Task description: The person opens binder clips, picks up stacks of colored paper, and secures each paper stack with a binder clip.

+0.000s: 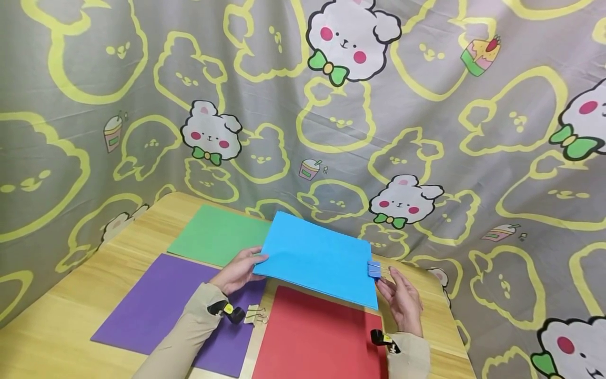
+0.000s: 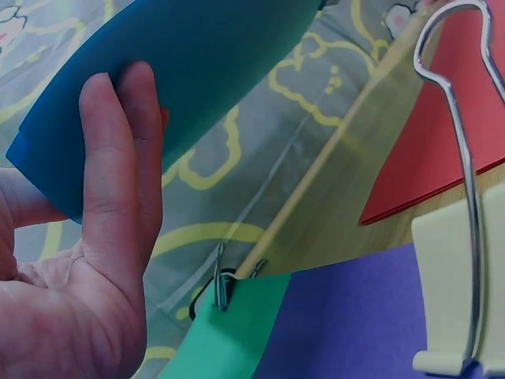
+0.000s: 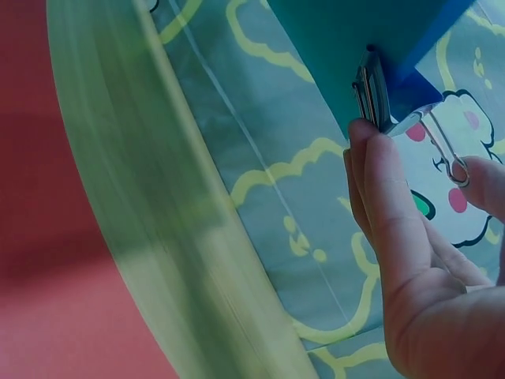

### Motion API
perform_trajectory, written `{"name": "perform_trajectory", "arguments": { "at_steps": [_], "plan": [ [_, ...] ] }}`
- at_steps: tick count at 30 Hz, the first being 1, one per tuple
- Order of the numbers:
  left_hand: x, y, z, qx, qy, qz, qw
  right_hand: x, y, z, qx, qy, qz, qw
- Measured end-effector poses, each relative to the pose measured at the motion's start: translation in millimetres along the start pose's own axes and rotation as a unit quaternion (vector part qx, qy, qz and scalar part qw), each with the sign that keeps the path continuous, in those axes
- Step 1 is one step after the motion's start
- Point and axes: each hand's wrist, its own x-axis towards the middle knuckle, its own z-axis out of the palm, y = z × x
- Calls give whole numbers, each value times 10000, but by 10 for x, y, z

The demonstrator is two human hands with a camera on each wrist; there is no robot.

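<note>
My left hand (image 1: 240,271) pinches the left edge of a blue sheet stack (image 1: 317,260), thumb on one face and fingers on the other. The stack is lifted and tilted above the table. On its right edge sits a blue binder clip (image 1: 374,269). My right hand (image 1: 402,300) holds that clip by its wire handles. In the right wrist view, the thumb touches the loop of one wire handle (image 3: 446,150), while fingertips touch the other handle (image 3: 371,95), folded against the sheets.
Purple sheets (image 1: 156,305), green sheets (image 1: 220,234) and red sheets (image 1: 322,337) lie on the wooden table (image 1: 42,337). A cream binder clip (image 1: 253,314) is at the purple sheets' right edge. In the left wrist view, a dark clip (image 2: 221,288) is at the green sheets' edge. Patterned curtain (image 1: 265,100) surrounds the table.
</note>
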Motion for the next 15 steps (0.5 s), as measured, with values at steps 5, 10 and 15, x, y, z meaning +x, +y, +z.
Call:
{"name": "perform_trajectory", "arguments": {
  "at_steps": [5, 10, 15],
  "plan": [
    [-15, 5, 9, 39, -102, 6, 9999, -2, 19, 50, -97, 48, 3, 9999],
    [-1, -13, 7, 227, 19, 4, 9997, -8, 22, 99, -100, 112, 8, 9999],
    [5, -27, -10, 341, 116, -15, 9993, -17, 18, 124, -89, 118, -1, 9999]
  ]
}}
